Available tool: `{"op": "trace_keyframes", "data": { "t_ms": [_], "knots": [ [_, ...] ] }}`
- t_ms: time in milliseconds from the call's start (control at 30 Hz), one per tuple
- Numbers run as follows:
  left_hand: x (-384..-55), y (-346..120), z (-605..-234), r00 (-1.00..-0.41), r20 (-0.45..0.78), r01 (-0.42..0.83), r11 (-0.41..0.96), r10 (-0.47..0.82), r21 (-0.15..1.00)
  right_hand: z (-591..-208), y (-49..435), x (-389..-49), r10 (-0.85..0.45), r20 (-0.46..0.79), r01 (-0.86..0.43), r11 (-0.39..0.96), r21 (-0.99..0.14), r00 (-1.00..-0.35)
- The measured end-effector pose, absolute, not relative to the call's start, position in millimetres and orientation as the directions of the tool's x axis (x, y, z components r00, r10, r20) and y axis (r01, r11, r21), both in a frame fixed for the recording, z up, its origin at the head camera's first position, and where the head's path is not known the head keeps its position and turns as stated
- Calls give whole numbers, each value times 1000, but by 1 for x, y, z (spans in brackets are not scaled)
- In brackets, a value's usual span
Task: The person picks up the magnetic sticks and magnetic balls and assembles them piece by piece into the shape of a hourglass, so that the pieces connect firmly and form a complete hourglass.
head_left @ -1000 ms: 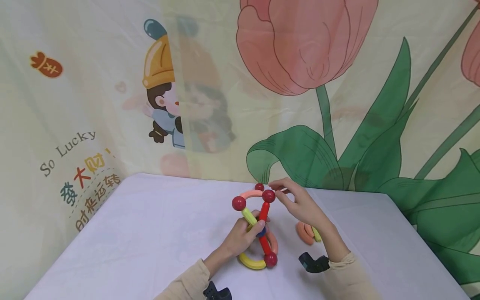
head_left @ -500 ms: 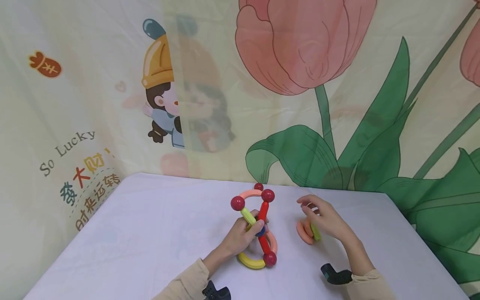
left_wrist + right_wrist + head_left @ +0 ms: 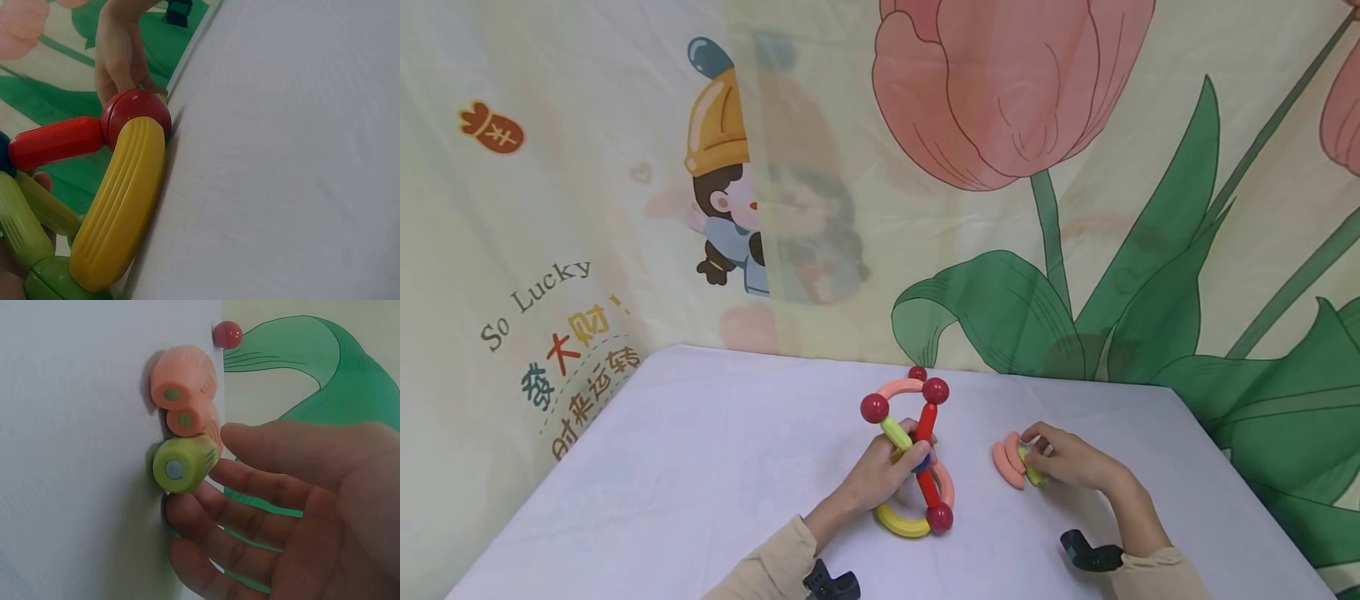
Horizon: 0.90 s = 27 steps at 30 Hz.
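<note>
My left hand (image 3: 886, 473) grips the middle of a magnetic stick-and-ball construction near a blue ball (image 3: 921, 462). Red balls (image 3: 875, 408) top it, joined by a salmon curved rod (image 3: 901, 387) and a red rod (image 3: 928, 423). Below, a yellow curved rod (image 3: 122, 206) runs between a red ball (image 3: 137, 115) and a green ball (image 3: 59, 278). My right hand (image 3: 1071, 457) is at a short yellow-green rod (image 3: 178, 465) on the table, thumb and fingertips right at its sides. Salmon curved rods (image 3: 184, 372) lie against that rod.
A white-covered table (image 3: 700, 483) carries everything. A printed curtain (image 3: 820, 167) hangs behind its far edge. Black wrist devices (image 3: 1090, 552) sit beside both forearms.
My right hand has moved from beside the construction's top red ball, right and down to the loose rods. The left hand and construction have stayed nearly still.
</note>
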<state>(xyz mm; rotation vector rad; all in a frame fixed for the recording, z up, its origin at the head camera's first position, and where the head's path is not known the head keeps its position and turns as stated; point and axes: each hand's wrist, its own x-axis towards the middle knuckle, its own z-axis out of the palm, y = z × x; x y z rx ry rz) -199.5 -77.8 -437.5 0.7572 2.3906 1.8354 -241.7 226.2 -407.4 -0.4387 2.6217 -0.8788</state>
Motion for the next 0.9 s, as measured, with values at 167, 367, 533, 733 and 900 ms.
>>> {"op": "trace_keyframes", "data": {
  "t_ms": [167,367,533,733,900],
  "knots": [
    [-200,-79,-438,-875,241,351,208,419,913,-409,225,-242,-390,-196,-200,767,-609,-899],
    [-200,-79,-438,-880,217,326,206,422,923,-408,225,-242,-395,-168,-217,758,-615,-903],
    [-199,-79,-437,-889,220,325,215,401,921,-407,225,-243,-371,-125,-213,742,-636,-920],
    [-198,-79,-436,-898,211,312,222,386,924,-404,218,-245,-389,-12,-286,697,-657,-921],
    [-199,-78,-436,-896,205,303,205,393,931,-402,205,-243,-420,107,-380,648,-660,-901]
  ]
}}
